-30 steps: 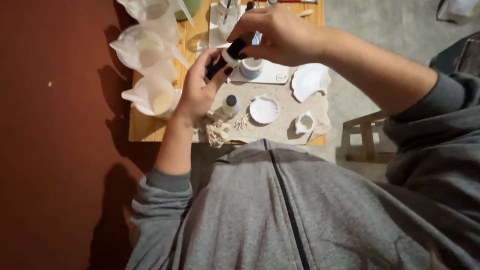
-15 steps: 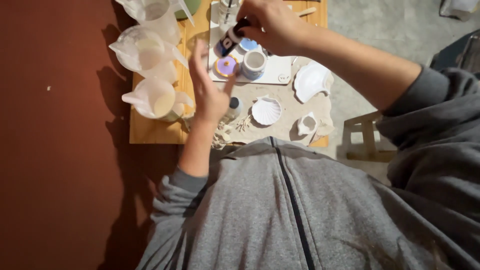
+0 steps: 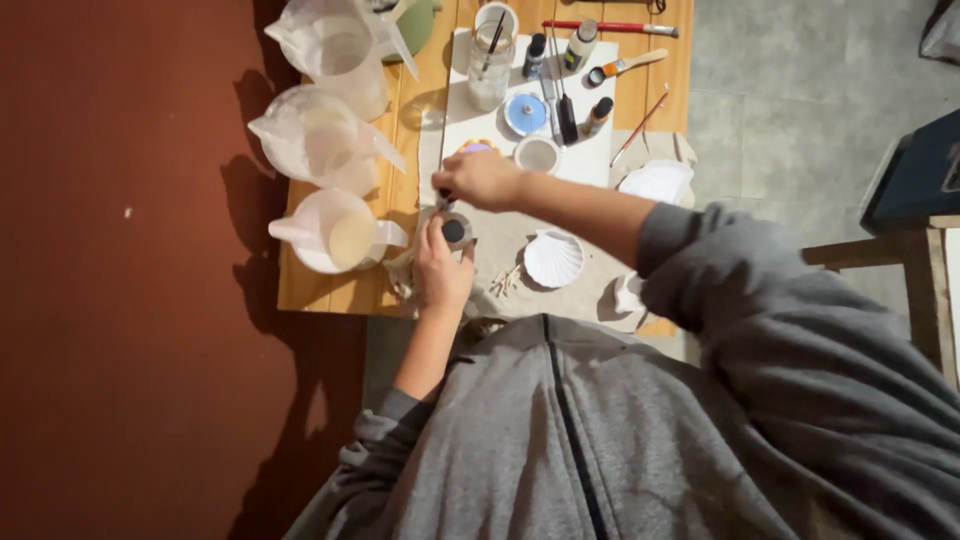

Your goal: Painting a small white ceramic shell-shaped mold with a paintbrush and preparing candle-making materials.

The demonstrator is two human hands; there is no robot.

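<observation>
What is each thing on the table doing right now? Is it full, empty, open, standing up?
Left hand: wrapped around a small jar.
Small jar: upright, dark top showing.
Right hand: fingers pinched on something small above the jar.
Nearest jug: upright, pale liquid inside.
Glass: upright, a brush standing in it.
Shell dish: lying open side up, empty.
Little paint bottles: upright, capped.

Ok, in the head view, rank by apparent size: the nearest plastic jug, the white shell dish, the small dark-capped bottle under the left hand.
1. Plastic jug, the largest.
2. White shell dish.
3. Small dark-capped bottle, partly hidden by the left hand, so its full size is unsure.
All sit at similar depth on the wooden table.
</observation>
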